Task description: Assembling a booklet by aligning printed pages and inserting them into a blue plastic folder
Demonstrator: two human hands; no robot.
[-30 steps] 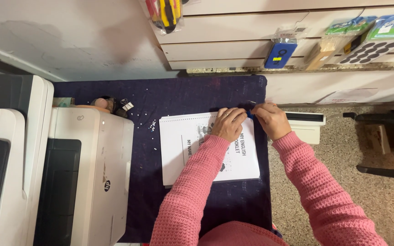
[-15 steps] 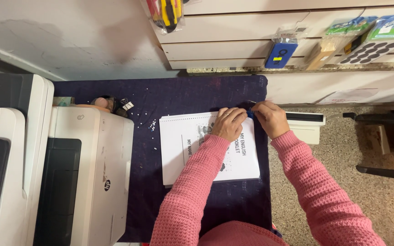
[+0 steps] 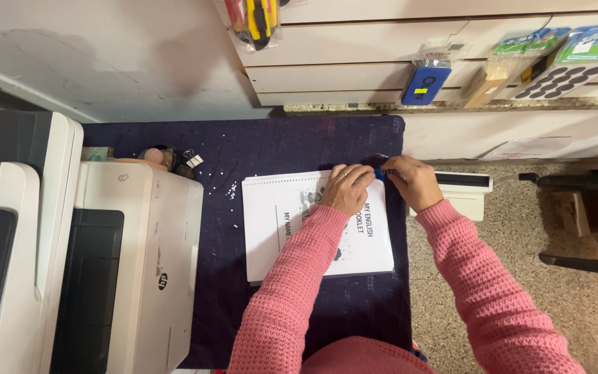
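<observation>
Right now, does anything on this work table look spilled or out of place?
Yes: small white paper bits lie scattered on the dark blue tablecloth, left of the white booklet, like loose punch waste. Nothing else stands out.

booklet: white cover, black print | small item at its top edge: blue | sleeves: pink knit | surface: dark navy, white specks | printer: white, dark grey tray | floor: speckled beige | hanging packet: blue
</observation>
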